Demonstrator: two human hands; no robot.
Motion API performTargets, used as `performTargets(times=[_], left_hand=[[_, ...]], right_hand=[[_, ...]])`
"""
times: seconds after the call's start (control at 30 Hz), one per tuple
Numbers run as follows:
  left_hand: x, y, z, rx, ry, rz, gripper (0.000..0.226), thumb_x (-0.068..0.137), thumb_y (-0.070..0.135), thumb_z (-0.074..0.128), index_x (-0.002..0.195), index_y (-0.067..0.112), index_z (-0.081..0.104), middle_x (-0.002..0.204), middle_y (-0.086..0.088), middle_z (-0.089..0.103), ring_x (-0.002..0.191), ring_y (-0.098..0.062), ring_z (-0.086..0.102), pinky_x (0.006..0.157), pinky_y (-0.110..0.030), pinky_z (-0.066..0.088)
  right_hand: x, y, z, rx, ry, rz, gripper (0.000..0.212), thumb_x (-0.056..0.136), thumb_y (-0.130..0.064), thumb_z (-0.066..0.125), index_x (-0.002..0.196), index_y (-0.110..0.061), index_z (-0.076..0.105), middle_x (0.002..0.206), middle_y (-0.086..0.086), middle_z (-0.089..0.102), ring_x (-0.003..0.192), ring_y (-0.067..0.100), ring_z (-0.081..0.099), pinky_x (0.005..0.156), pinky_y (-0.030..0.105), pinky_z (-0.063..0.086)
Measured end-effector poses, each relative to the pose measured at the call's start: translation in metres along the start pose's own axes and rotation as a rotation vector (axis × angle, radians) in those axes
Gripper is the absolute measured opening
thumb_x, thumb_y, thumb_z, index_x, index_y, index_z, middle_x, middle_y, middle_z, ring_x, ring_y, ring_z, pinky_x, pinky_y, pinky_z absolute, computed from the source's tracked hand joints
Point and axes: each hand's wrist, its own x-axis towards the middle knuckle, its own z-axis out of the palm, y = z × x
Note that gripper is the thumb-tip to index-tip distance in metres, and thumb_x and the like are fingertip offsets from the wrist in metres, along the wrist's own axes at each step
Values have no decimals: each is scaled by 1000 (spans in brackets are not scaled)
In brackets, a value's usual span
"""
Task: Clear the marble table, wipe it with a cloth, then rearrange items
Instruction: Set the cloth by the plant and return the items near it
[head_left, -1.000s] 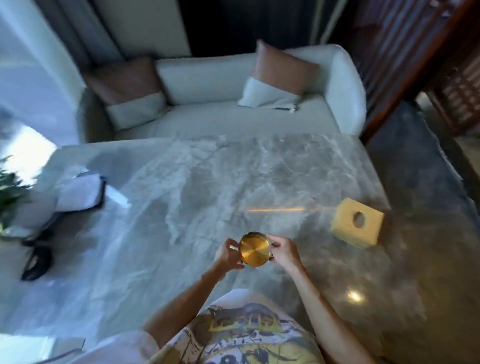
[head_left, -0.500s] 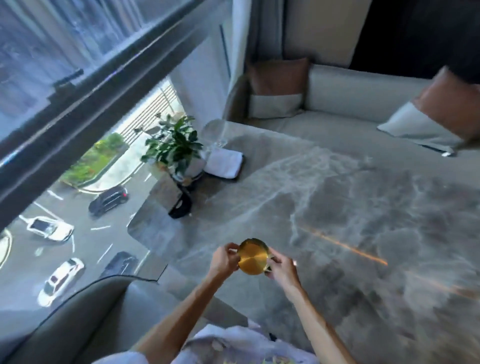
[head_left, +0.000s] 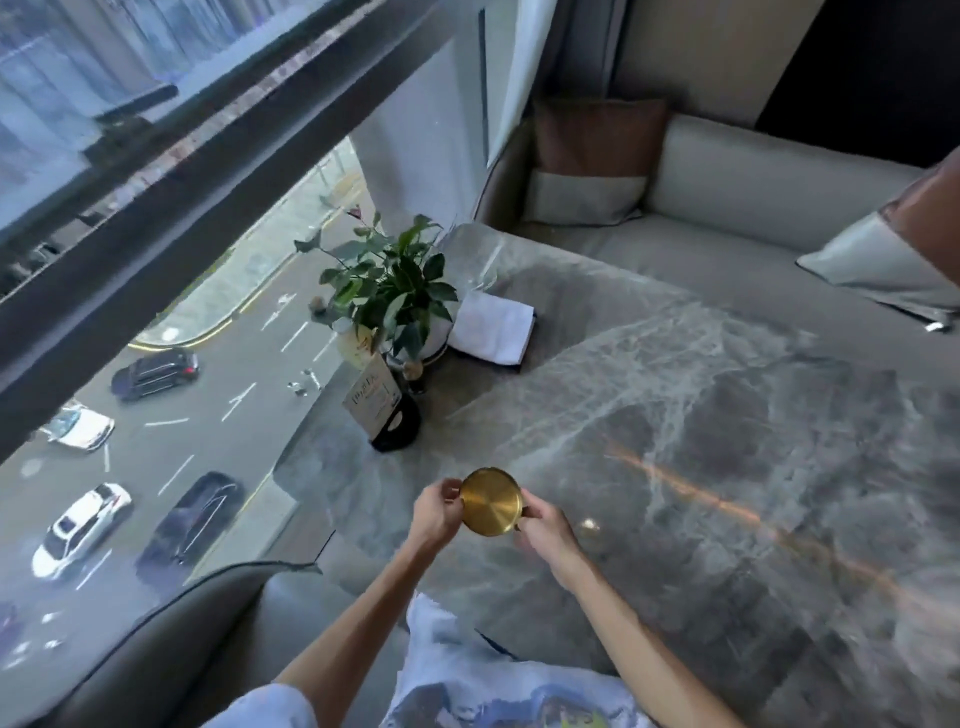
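Gripping a round gold dish (head_left: 491, 501) by its opposite edges, the left hand (head_left: 434, 514) and right hand (head_left: 545, 531) held it just above the near edge of the marble table (head_left: 701, 441), fingers curled around its rim. Farther off stood a black card stand (head_left: 390, 415), then a potted plant (head_left: 390, 296) with a folded white cloth (head_left: 493, 326) just beside it.

1. A card (head_left: 370, 397) leans on a black stand (head_left: 397, 428) near the plant; it carries print, too blurred to read.
2. The person's shirt (head_left: 514, 696) bears a coloured graphic; no letters can be made out.
3. No other text, brand, number or sign is legible anywhere.
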Motion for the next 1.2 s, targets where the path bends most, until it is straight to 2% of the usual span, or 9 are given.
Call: performTargets(times=[0.13,0.3,0.47,0.57,0.7,0.83,0.93,1.03,1.2], left_hand=[[56,12,-45,80,-137,60,35,83,5,58,116,8,72,108,-14,75,102,-27,70,85,-36,55],[100,31,-80,34,-290,93,67,59,19,49,120,-2,66,115,-20,70,109,-31,66,91,-38,53],[136,36,-81,1,-406,64,72,58,20,49,126,-3,61,124,-22,66,118,-31,62,103,-45,49],[141,39,-80,89,-454,76,70,65,22,57,131,-1,54,129,-20,61,122,-30,58,105,-36,47],[145,36,-76,149,-497,83,69,73,23,74,136,5,51,132,-16,57,125,-27,54,99,-17,38],[150,32,-76,118,-443,76,73,61,27,59,130,3,57,125,-16,63,121,-27,59,86,-14,38],[153,28,-79,195,-429,90,70,67,23,59,134,4,51,124,-12,57,122,-31,56,94,-21,43],[151,16,-81,389,-412,202,68,79,3,53,145,11,36,139,-18,39,129,-35,45,111,-38,38],[143,-5,-81,672,-446,358,73,81,3,47,151,16,29,156,-18,21,142,-37,26,118,-40,29]], right_hand=[[34,-32,44,30,93,36,43,95,-13,53,129,-38,59,120,-6,69,115,15,62,106,39,50],[76,-63,82,138,223,171,52,98,-12,48,147,-28,42,116,-4,58,102,16,59,98,41,53],[99,-80,93,265,298,244,41,99,-11,44,132,-33,54,117,-1,60,105,17,57,103,43,50],[106,-83,95,294,317,275,44,99,-13,47,139,-31,50,126,2,61,120,23,58,104,42,49],[110,-83,97,321,306,281,33,98,-15,52,127,-30,57,129,5,63,121,21,57,95,37,47],[116,-77,96,297,271,309,46,97,-8,49,138,-29,50,125,0,60,121,18,54,105,43,44],[115,-75,92,145,216,255,55,97,-7,50,147,-28,41,131,-1,56,121,14,50,108,38,41],[110,-70,89,-263,204,106,65,94,-9,55,152,-24,31,149,3,46,135,18,45,112,22,34],[100,-46,96,-769,42,203,76,93,-24,52,156,-37,11,164,14,6,152,32,9,125,39,16]])
